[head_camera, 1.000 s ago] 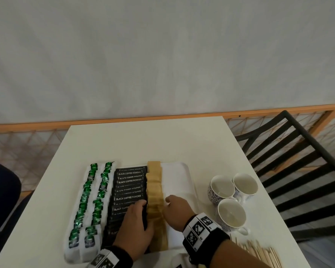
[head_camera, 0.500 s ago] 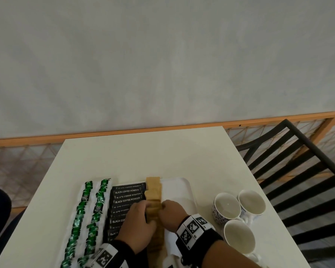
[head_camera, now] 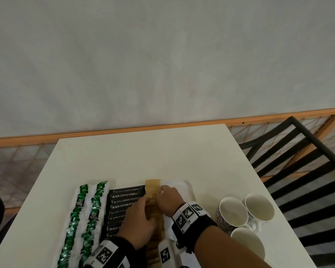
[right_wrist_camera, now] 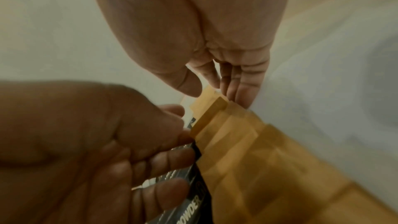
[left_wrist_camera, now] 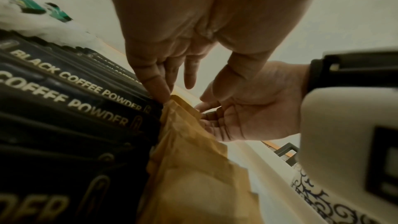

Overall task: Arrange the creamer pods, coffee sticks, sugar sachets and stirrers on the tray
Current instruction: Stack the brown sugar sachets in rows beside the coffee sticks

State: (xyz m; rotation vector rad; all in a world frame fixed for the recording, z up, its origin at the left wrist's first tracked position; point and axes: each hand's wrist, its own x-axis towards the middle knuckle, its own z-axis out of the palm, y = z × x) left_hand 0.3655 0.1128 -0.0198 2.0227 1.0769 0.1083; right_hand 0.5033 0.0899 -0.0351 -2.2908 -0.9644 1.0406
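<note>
Grip, left hand [head_camera: 137, 222]: I read the fingers as straight and relaxed, holding nothing; fingertips [left_wrist_camera: 160, 91] press the seam where the brown column meets the black one, lower centre of the head view.
Grip, right hand [head_camera: 169, 200]: fingers extended and apart, clamped on nothing, bearing on the opposite edge of the same brown column.
Purpose of hold: in my judgement the two hands bracket the column from both sides to square it into a straight, overlapped row tight against its neighbour.
Sugar sachets [head_camera: 153, 190]: brown paper, one shingled column running up the tray; I see at least five overlaps in the right wrist view, the rest covered by hands.
Coffee sticks [head_camera: 126, 194]: black, lettered "BLACK COFFEE POWDER", one stacked column touching the brown one on its left; about eight visible, lower ones hidden.
Green-and-white packets [head_camera: 85, 207]: two columns at lower left; I cannot count them reliably, nor tell whether they lie on the tray.
Tray [head_camera: 184, 187]: white, on the tabletop [head_camera: 162, 155]; its right part is bare.
Cups [head_camera: 232, 212]: three, clustered at lower right, off the tray.
Stirrers: not in view.
Progress: I judge it partial.
</note>
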